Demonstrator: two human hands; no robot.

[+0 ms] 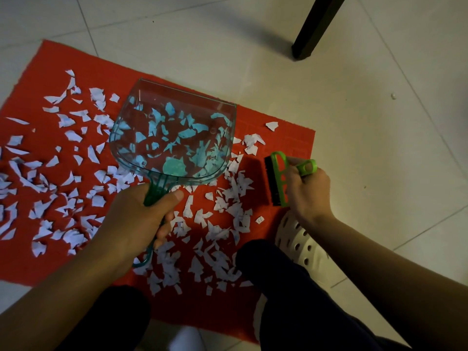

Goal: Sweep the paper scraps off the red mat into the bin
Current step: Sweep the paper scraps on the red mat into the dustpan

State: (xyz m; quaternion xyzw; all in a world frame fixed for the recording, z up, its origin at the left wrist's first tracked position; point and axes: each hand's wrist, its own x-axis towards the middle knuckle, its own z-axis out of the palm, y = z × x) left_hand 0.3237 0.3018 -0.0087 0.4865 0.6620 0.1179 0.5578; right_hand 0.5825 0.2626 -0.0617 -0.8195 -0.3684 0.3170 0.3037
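Observation:
A red mat (101, 72) lies on the tiled floor, strewn with several white paper scraps (63, 193). My left hand (136, 219) grips the handle of a clear teal dustpan (174, 133), which is held above the middle of the mat; scraps show through its pan. My right hand (307, 188) holds a small green hand brush (277, 178) by its looped handle, black bristles facing left, at the mat's right edge. No bin is in view.
A black furniture leg (309, 34) stands on the tiles at the upper right. A white perforated clog (301, 241) sits under my right wrist. My dark-trousered knees (291, 287) are at the mat's near edge. Bare tile lies to the right.

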